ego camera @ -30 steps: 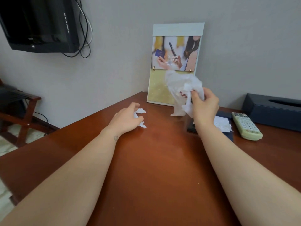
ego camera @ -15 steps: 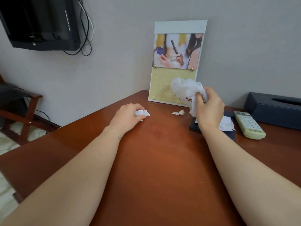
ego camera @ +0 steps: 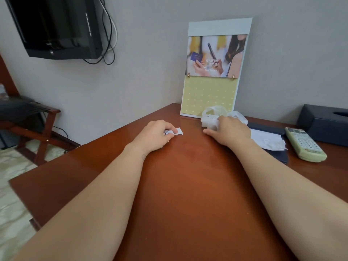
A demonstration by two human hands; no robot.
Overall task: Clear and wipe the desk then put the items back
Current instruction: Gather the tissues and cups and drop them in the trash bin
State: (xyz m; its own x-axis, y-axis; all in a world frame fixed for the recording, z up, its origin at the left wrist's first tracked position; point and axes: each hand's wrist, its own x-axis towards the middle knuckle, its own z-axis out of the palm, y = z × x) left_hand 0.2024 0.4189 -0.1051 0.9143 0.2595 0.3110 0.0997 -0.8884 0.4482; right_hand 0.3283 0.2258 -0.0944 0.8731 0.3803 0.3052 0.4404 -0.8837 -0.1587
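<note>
Desk [ego camera: 188,185]: left hand [ego camera: 154,134] pinches one scrap [ego camera: 178,131]; right hand [ego camera: 231,130], seemingly one bag [ego camera: 212,117].

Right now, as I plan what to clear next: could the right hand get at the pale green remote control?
Probably yes: nothing stands between the right hand and the pale green remote control. But that hand grips a crumpled white plastic bag.

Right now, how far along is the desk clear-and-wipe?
Early. Done: nothing evident. In hand: left hand pinches a paper scrap, right hand holds a crumpled bag. Left: calendar, remote, tissue box, folder under a paper sheet sit on the desk; no wiping visible.
</note>
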